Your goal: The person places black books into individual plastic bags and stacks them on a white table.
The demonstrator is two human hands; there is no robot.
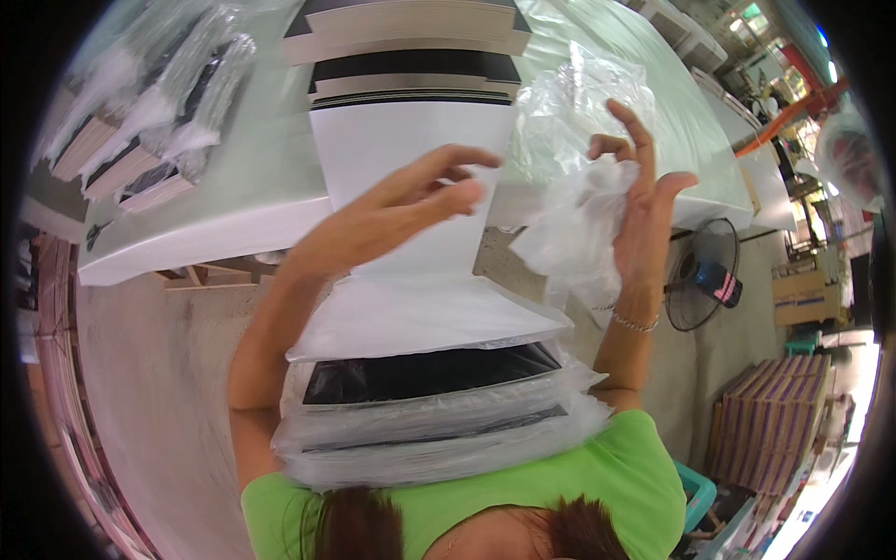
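Note:
My left hand (pixel 420 198) hovers over a long white sheet-like surface (pixel 411 131), fingers bent and apart, with nothing in it. My right hand (pixel 644 201) is raised on the right, its thumb and forefinger spread. Crumpled clear plastic film (pixel 588 219) hangs against its palm, where the film hides the lower fingers that seem to hold it. Close to my body lies a stack of black flat panels in clear plastic sleeves (pixel 434 420), with a white wrapped layer (pixel 420 317) on top. Black panels with pale edges (pixel 411 70) are piled at the far end of the white surface.
More crumpled clear film (pixel 579 103) lies on the plastic-covered table (pixel 252 219). Wrapped bundles (pixel 149 154) and scissors (pixel 96 233) are at its left. On the right are a floor fan (pixel 705 275) and stacked cartons (pixel 770 425).

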